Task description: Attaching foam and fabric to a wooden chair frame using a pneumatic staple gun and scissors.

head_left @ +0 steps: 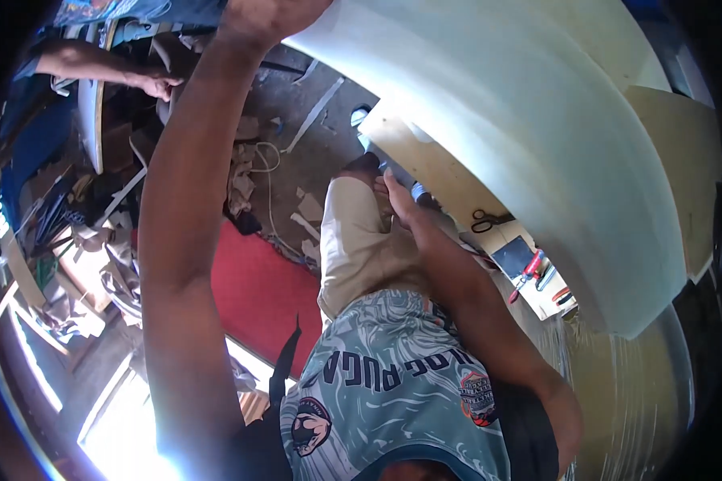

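Note:
My left hand (pixel 277 16) is raised at the top, gripping the edge of a large pale, curved sheet (pixel 521 120) that spans the upper right; its fingertips are partly hidden. My right hand (pixel 397 196) is low beside my light-trousered knee (pixel 345 208), fingers apart and extended, with nothing visible in it. Right of it, beneath the pale sheet, a wooden surface (pixel 413 144) carries black scissors (pixel 481 223) and a red-handled tool (pixel 533 264).
A co-worker's hand and forearm (pixel 112 68) reach in at upper left. Scraps, cord and strips (pixel 257 160) litter the floor. A red panel (pixel 249 289) lies left of my legs, beside cluttered material (pixel 96 264). A plastic-wrapped yellowish block (pixel 618 377) stands at lower right.

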The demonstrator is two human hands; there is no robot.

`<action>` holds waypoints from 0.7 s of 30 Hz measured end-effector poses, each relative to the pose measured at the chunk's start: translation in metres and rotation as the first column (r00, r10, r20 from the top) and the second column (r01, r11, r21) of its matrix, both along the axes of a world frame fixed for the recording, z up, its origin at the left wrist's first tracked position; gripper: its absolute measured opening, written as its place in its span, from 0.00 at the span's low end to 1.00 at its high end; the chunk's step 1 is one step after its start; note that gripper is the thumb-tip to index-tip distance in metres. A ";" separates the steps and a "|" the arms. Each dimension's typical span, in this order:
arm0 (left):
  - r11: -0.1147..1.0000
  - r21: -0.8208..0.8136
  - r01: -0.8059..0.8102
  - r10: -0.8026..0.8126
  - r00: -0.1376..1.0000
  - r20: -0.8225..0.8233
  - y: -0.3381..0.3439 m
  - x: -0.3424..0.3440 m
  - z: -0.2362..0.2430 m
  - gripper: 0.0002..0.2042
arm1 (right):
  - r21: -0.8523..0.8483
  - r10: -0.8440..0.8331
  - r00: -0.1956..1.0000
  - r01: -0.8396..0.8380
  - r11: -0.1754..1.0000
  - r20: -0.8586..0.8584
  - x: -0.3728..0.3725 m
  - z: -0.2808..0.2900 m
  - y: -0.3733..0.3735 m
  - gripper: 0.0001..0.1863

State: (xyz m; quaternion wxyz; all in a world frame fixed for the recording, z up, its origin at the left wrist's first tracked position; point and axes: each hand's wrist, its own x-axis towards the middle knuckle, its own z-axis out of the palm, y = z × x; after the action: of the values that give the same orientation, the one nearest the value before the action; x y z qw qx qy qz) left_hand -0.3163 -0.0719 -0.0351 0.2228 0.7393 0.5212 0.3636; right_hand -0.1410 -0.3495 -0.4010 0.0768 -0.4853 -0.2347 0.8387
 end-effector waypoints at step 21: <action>0.987 0.108 -0.117 0.136 0.972 -0.193 -0.089 -0.027 -0.010 0.12 | 0.412 0.103 0.771 -0.442 0.797 0.628 0.223 -0.012 -0.093 0.19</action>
State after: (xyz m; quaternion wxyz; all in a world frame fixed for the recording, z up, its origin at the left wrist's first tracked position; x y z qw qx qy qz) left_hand -0.3429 -0.1612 -0.0449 0.1100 0.7471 0.5690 0.3257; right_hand 0.0824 -0.4427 -0.4129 0.0069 -0.6326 -0.5425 0.5527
